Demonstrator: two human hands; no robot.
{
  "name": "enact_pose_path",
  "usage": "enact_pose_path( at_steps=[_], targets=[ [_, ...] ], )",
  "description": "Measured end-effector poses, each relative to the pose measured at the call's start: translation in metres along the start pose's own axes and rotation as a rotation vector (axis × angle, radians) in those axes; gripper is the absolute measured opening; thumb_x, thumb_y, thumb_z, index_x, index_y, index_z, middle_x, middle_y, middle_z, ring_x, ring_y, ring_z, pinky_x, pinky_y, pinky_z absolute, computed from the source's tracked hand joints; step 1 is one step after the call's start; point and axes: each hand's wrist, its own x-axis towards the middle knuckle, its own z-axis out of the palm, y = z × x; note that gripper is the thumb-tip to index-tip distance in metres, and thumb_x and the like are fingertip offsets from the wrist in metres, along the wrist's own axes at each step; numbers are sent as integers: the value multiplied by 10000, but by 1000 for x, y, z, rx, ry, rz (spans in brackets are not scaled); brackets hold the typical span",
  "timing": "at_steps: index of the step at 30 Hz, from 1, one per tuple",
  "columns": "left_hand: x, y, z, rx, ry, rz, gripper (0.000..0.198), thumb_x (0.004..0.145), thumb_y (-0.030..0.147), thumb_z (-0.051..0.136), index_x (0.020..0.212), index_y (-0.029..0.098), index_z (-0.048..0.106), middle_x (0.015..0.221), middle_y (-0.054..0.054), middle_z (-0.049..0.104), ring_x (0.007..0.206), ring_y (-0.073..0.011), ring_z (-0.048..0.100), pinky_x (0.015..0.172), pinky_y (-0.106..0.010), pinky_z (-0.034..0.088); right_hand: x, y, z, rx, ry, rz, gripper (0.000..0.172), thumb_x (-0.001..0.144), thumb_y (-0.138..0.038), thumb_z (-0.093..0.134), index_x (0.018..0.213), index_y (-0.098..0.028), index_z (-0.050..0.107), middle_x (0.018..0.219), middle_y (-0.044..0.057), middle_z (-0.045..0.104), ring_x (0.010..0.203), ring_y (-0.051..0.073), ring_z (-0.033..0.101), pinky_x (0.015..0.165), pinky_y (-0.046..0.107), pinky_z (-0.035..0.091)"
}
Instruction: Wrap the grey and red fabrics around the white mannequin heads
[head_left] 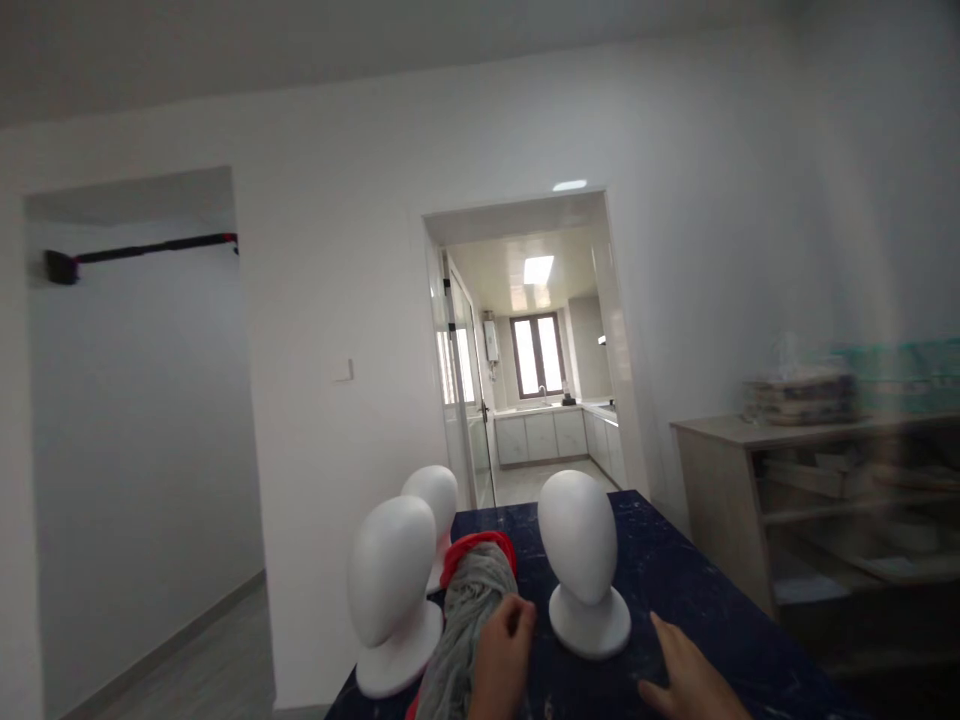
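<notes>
A white foam mannequin head stands upright on its round base on a dark blue table, between my hands. My left hand is closed, fingers curled, over the right edge of a bundle of grey fabric. Whether those fingers pinch anything is hidden. Red fabric shows around the bundle's far end. To the right of the mannequin head's base, my right hand is open with thumb and fingers apart, touching nothing I can see. Left of the bundle stands another mannequin head, with a third mannequin head behind it.
The dark blue table stretches away toward a doorway into a kitchen. On the right is a wooden shelf unit with items on and in it, including a tissue box. Another wall opening is at left.
</notes>
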Motion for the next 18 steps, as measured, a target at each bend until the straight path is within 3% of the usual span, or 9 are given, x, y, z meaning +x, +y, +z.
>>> enact_pose_path(
  at_steps=[2,4,6,8,11,13,18],
  targets=[
    [25,-3,-15,99,152,-97,346,995,341,394,1128,161,657,1017,-79,747,936,-204,705,837,-284,545,-12,5,-16,-104,46,-20,566,844,-313,637,1390,-166,619,1351,173,701,1255,344,658,1081,447,501],
    [51,-9,-27,256,181,-103,487,895,143,442,1361,99,574,1316,-140,696,1213,-218,662,1060,-281,490,-18,-1,-27,-170,112,-18,405,915,-254,535,1295,-198,664,1264,150,720,1185,324,667,1031,440,496],
    [73,-18,-32,430,108,-61,674,823,29,424,1493,63,488,1551,-166,555,1454,-237,497,1236,-296,331,-18,-13,-32,-198,157,-11,347,927,-190,490,1218,-223,677,1199,124,721,1132,301,664,998,420,481],
    [89,-28,-33,587,1,-30,746,813,-12,409,1554,62,439,1656,-164,449,1557,-254,365,1304,-329,209,-17,-23,-31,-222,158,-5,353,907,-153,504,1208,-231,671,1203,116,711,1128,301,650,978,416,464],
    [102,-42,-33,695,-91,-28,790,820,26,495,1600,86,388,1681,-177,413,1584,-312,315,1315,-415,169,-16,-26,-28,-268,123,13,416,871,-109,524,1247,-227,655,1256,127,695,1158,316,628,961,419,444],
    [107,-49,-34,718,-113,-34,793,824,87,565,1598,100,398,1647,-186,465,1546,-347,375,1292,-444,217,-16,-22,-27,-287,105,39,427,860,-87,518,1242,-223,651,1226,126,700,1133,308,629,944,412,437],
    [115,-55,-41,700,-109,-42,518,872,102,498,1370,64,639,1383,-201,692,1325,-322,605,1153,-385,401,-16,-17,-27,-291,95,54,421,839,-62,512,1205,-218,651,1209,128,698,1120,309,622,939,416,424]
  ],
)
